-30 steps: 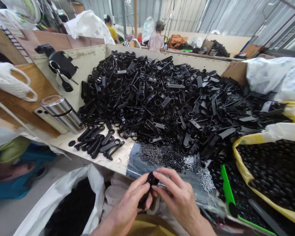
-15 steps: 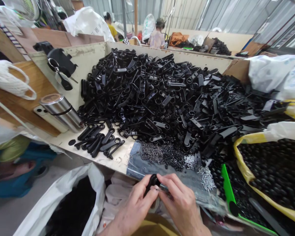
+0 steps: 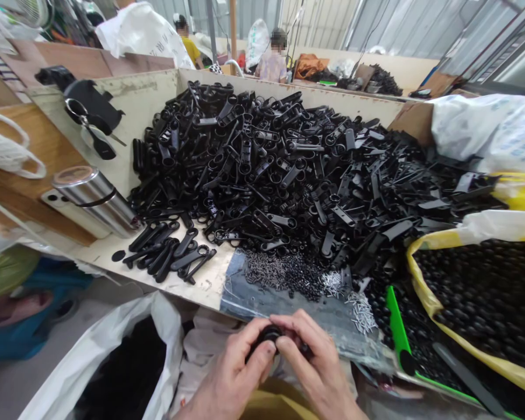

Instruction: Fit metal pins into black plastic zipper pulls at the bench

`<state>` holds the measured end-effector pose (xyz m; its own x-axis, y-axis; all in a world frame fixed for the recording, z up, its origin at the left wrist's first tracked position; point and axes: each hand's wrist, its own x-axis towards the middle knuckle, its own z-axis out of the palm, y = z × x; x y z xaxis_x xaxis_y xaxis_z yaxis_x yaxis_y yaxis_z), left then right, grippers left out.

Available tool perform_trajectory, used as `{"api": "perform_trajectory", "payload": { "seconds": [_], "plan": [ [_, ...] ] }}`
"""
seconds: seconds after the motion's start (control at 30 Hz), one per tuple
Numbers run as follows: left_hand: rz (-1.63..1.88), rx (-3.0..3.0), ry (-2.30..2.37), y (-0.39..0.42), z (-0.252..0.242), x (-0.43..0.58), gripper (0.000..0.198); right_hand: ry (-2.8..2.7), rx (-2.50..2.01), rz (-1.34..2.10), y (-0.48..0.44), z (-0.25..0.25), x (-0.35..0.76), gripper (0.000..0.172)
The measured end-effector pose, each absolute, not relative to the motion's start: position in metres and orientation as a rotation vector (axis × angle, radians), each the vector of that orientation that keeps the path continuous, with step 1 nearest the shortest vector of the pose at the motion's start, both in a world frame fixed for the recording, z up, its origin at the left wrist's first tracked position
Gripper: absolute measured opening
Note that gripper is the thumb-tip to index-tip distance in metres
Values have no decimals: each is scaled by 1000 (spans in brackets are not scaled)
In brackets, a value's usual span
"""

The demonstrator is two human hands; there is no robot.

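Above my lap, at the front edge of the bench, both hands are closed around a black plastic part with a rounded end (image 3: 270, 333). My left hand (image 3: 238, 364) grips it from the left, the thumb lying across its near side. From the right, my right hand (image 3: 317, 359) pinches it with thumb and fingers; most of the part is hidden by them. Just beyond the hands, small dark grey pieces (image 3: 265, 269), small black pieces (image 3: 304, 277) and silvery metal pins (image 3: 364, 313) lie on a dark mat (image 3: 262, 303).
A large heap of black plastic handle-like parts (image 3: 245, 157) fills the bench. Several similar parts (image 3: 161, 251) lie front left, near a steel flask (image 3: 98, 198). A white sack (image 3: 161, 332) stands left, a yellow-rimmed sack (image 3: 424, 297) right, beside a green edge (image 3: 398, 326). Two people sit beyond.
My right thumb and fingers have closed in against the black part, and the thin piece seen between the fingers before is now hidden. The view has shifted slightly right.
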<state>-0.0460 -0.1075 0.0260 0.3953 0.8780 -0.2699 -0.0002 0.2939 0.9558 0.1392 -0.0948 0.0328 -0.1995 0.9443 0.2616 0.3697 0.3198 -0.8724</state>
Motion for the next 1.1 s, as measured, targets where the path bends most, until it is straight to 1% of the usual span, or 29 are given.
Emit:
{"api": "perform_trajectory", "payload": {
  "seconds": [0.1, 0.2, 0.33, 0.43, 0.53, 0.63, 0.7, 0.8, 0.87, 0.93, 1.0, 1.03, 1.1],
  "plan": [
    [719, 1176, 1103, -111, 24, -47, 49, -1654, -1190, 862, -99, 15, 125, 23],
    [718, 1323, 1230, -110, 27, -50, 46, -1521, -1181, 1086, -99, 6, 116, 27],
    [706, 1632, 1376, -107, 36, -54, 36, -1250, -1125, 1477, -95, 10, 116, 50],
    [688, 1686, 1444, -105, 38, -54, 45, -1149, -1151, 1548, -88, 15, 118, 57],
    [644, 1393, 1494, -103, 37, -55, 52, -1213, -1182, 1544, -80, 14, 120, 51],
    [576, 1076, 1412, -101, 36, -58, 44, -1378, -1170, 1456, -73, 11, 119, 38],
    [540, 938, 1304, -100, 35, -60, 43, -1501, -1140, 1338, -71, 11, 118, 32],
    [529, 762, 1195, -102, 33, -62, 56, -1622, -1112, 1231, -69, 14, 117, 27],
    [560, 684, 1150, -105, 32, -62, 75, -1643, -1126, 1261, -68, 17, 118, 26],
    [568, 627, 1140, -107, 32, -62, 99, -1660, -1142, 1307, -68, 20, 121, 26],
    [553, 587, 1149, -107, 33, -63, 114, -1695, -1151, 1336, -68, 21, 123, 25],
    [547, 571, 1150, -107, 34, -63, 117, -1712, -1150, 1343, -68, 22, 125, 26],
    [545, 559, 1134, -106, 36, -64, 114, -1725, -1130, 1363, -67, 22, 126, 27]
  ]
}}
